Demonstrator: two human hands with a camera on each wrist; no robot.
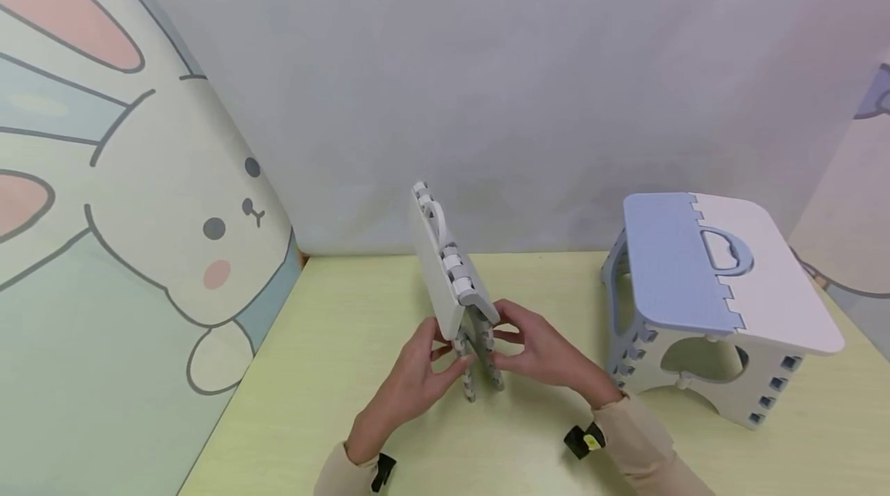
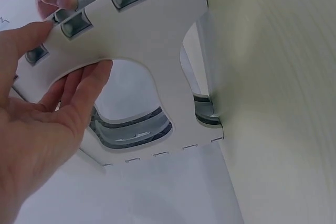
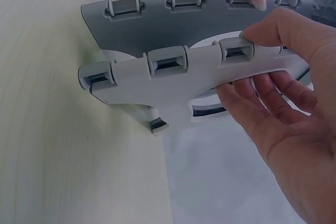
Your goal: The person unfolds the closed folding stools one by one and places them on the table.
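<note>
A grey-and-white folding stool (image 1: 438, 272) stands partly folded on the table, its seat halves tilted up into a narrow peak. My left hand (image 1: 415, 378) grips one leg panel (image 2: 163, 30); in the left wrist view the fingers pass into its large cutout while the thumb lies at the hinged edge. On the opposite side, my right hand (image 1: 541, 348) holds the other leg panel (image 3: 139, 82), thumb on a hinge block and fingers curled through the opening below. The two leg panels stand close together with a narrow gap between them.
To the right is an unfolded blue-and-white folding stool (image 1: 667, 272) with a blue handle (image 1: 744, 256) on top. The pale yellow-green table (image 1: 313, 372) meets a plain light wall (image 1: 487, 79) behind. A rabbit-printed panel (image 1: 167, 210) borders the left side.
</note>
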